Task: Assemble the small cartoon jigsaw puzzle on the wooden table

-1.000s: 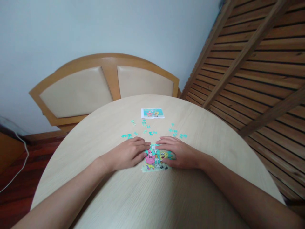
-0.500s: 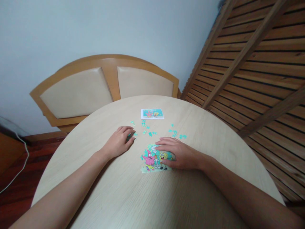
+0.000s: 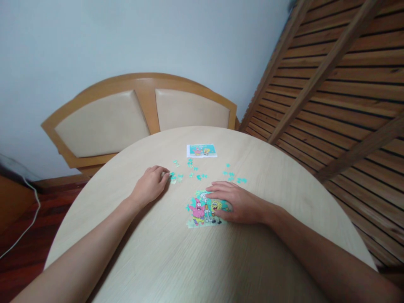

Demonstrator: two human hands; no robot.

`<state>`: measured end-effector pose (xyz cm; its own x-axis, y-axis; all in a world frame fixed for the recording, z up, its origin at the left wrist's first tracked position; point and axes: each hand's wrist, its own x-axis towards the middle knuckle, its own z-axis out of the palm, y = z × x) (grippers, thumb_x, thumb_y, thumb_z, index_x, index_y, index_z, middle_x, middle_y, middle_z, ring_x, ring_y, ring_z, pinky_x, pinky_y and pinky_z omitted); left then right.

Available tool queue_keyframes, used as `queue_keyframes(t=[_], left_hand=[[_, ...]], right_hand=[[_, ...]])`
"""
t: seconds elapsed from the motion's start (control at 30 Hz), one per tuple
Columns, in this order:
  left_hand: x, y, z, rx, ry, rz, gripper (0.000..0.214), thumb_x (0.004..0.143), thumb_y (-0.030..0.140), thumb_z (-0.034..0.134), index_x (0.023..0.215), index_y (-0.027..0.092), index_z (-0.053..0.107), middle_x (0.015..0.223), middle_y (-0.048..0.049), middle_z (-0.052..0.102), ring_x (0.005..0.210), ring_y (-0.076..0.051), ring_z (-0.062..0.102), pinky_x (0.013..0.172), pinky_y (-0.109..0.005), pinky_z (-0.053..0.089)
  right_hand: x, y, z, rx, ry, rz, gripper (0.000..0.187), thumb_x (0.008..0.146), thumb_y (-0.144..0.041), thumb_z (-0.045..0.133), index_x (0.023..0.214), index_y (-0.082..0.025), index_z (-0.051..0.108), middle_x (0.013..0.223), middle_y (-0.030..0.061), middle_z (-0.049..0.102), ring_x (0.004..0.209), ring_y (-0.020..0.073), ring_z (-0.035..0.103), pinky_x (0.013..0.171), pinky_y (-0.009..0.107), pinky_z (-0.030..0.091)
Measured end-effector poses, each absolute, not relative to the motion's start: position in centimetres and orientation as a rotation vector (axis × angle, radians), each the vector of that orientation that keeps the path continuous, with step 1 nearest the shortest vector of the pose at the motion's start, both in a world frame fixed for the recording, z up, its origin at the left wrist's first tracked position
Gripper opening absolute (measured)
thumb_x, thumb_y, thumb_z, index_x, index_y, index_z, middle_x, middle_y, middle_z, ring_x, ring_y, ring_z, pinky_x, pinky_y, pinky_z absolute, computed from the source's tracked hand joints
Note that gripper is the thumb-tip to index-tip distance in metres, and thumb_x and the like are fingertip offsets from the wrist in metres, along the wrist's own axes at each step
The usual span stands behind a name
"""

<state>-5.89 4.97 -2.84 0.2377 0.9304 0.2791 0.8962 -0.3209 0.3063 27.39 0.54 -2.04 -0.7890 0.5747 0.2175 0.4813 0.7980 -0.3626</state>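
Note:
A partly assembled jigsaw puzzle (image 3: 198, 210) with cartoon figures lies on the table in front of me. My right hand (image 3: 238, 203) rests over its right side, fingers stretched out and slightly spread, covering part of the picture. To the upper left, my left hand (image 3: 152, 183) is beside a small cluster of loose teal puzzle pieces (image 3: 173, 177). Its fingers are drawn together at the cluster's left edge; anything pinched between the tips is too small to make out. More loose puzzle pieces (image 3: 199, 177) lie beyond the assembled part.
A printed picture card (image 3: 202, 150) lies toward the far side of the round wooden table (image 3: 284, 181). Another group of loose pieces (image 3: 231, 176) is beyond my right hand. A padded bench back (image 3: 189, 108) stands behind the table, with a slatted wooden panel (image 3: 331, 84) at the right.
My left hand has drawn back to the left, uncovering the loose pieces that were under its fingers. My right hand stays in place on the puzzle.

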Motion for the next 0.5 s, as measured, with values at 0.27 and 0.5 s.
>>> queue_keyframes(t=[0.27, 0.5], left_hand=[[-6.1, 3.8, -1.7, 2.483, 1.747, 0.493, 0.028, 0.095, 0.035, 0.049, 0.107, 0.018, 0.066, 0.104, -0.0119, 0.071, 0.096, -0.028, 0.065, 0.086, -0.043, 0.053], [-4.7, 3.8, -2.8, 2.607, 1.702, 0.623, 0.038, 0.099, 0.042, 0.048, 0.122, 0.015, 0.062, 0.126, -0.0147, 0.065, 0.119, -0.032, 0.057, 0.103, -0.050, 0.048]], right_hand=[[28.0, 0.8, -1.8, -0.881, -2.653, 0.462, 0.045, 0.093, -0.045, 0.063, 0.132, -0.022, 0.066, 0.141, 0.0112, 0.062, 0.134, 0.0308, 0.052, 0.116, 0.053, 0.038], [28.1, 1.2, -2.0, -0.934, -2.622, 0.440, 0.038, 0.097, -0.035, 0.056, 0.130, -0.021, 0.066, 0.140, 0.0121, 0.062, 0.135, 0.0302, 0.052, 0.116, 0.054, 0.039]])
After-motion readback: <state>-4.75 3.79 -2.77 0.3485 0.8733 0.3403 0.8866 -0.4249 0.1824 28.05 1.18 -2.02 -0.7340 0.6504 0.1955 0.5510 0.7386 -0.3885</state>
